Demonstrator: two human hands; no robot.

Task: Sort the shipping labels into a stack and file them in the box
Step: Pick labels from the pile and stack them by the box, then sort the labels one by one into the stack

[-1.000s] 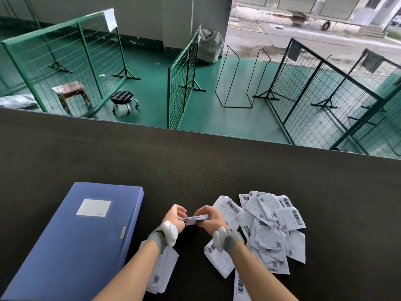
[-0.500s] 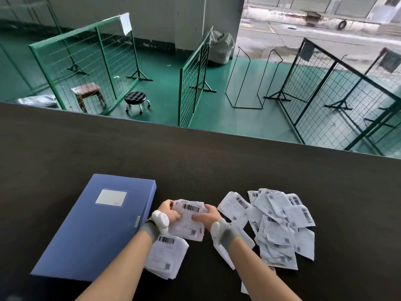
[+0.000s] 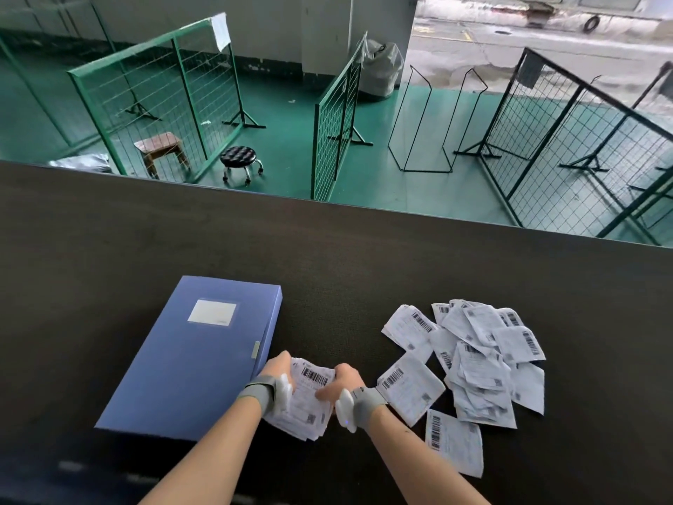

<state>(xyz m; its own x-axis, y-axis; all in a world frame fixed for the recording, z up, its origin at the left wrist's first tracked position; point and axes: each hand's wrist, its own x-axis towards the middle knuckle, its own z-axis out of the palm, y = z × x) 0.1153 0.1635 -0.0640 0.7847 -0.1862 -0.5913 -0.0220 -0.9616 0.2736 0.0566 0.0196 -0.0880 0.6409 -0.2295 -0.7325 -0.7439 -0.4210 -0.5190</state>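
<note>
A person's left hand (image 3: 278, 367) and right hand (image 3: 340, 382) grip a label (image 3: 314, 381) from either side, fingers curled over its edges, and hold it down on a small stack of labels (image 3: 296, 417) lying on the dark surface (image 3: 327, 256) just beside the near right corner of the closed blue file box (image 3: 198, 355). Half a second earlier the same label was held up off the stack, barcode facing the camera; a second ago both hands held a label edge-on between them, above the surface. Now it lies on the pile, barcode at the far end, and the stack beneath is mostly covered by the hands and wrists. Both wrists carry grey bands with white modules. To the right, the loose heap of unsorted labels (image 3: 480, 359) lies spread across the surface as before, well apart from the box, with two single labels (image 3: 409, 388) lying nearer the right forearm. The view has shifted, so the box sits higher and more central in the picture than it did a second ago. Beyond the surface's far edge stand green wire partitions (image 3: 160, 100) and a black padded stool (image 3: 238, 158) on a green floor.
</note>
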